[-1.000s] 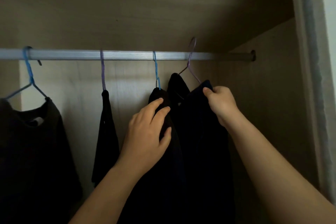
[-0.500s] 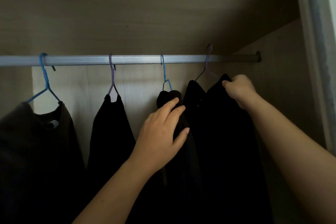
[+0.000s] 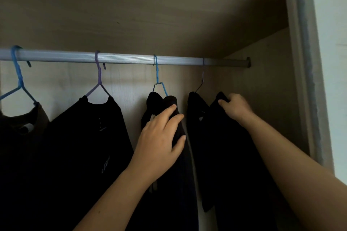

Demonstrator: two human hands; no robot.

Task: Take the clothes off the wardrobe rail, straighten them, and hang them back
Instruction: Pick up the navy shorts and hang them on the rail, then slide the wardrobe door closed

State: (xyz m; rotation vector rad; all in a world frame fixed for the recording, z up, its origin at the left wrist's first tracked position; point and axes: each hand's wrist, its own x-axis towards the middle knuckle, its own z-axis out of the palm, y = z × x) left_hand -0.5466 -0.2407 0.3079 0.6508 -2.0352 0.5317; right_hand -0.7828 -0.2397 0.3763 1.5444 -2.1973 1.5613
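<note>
A silver wardrobe rail carries several dark garments on wire hangers. The rightmost black garment hangs from a purple hanger whose hook sits on the rail. My right hand grips that garment's right shoulder. Left of it, a black garment hangs on a blue hanger; my left hand lies on its right shoulder with fingers nearly straight and the thumb wrapping the edge.
Further left hang a black top on a purple hanger and a dark brown top on a blue hanger. The wardrobe's side wall and door frame stand close on the right; a shelf spans above.
The purple hanger's hook, held above the rail a second ago, now sits on the rail further right. A gap has opened between the two right garments.
</note>
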